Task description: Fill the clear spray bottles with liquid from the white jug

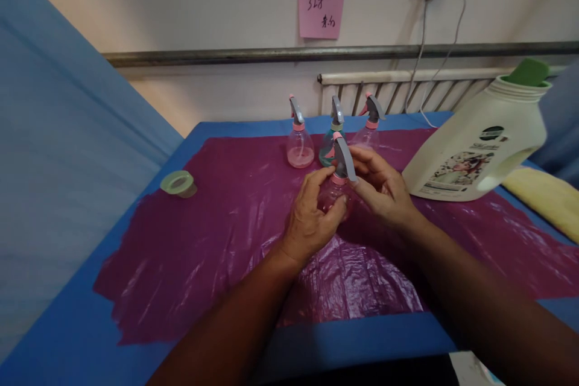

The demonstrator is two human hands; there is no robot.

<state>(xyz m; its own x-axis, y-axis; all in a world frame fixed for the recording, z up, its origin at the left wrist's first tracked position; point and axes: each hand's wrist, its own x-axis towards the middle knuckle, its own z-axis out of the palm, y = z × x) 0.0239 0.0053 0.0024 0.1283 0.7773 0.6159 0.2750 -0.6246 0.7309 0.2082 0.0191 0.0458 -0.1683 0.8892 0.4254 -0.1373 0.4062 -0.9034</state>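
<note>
A clear pink spray bottle (333, 193) with a grey and pink trigger head (344, 160) stands upright between my hands at the middle of the table. My left hand (312, 211) is wrapped round the bottle's body, thumb in front. Around the trigger head curls my right hand (382, 187), its thumb and fingertips close against the grey part. Just behind are a pink spray bottle (300, 148) with a little liquid, a teal spray bottle (326, 148) partly covered by the front one, and another pink spray bottle (368, 132) partly hidden by my right hand.
A large cream detergent jug (479, 145) with green in its mouth stands at the right, near a folded yellow cloth (543, 196). A small pale green cup (180, 183) sits at the left. Purple plastic sheeting (217, 235) covers the blue table (63, 319). Cords (423, 54) hang behind.
</note>
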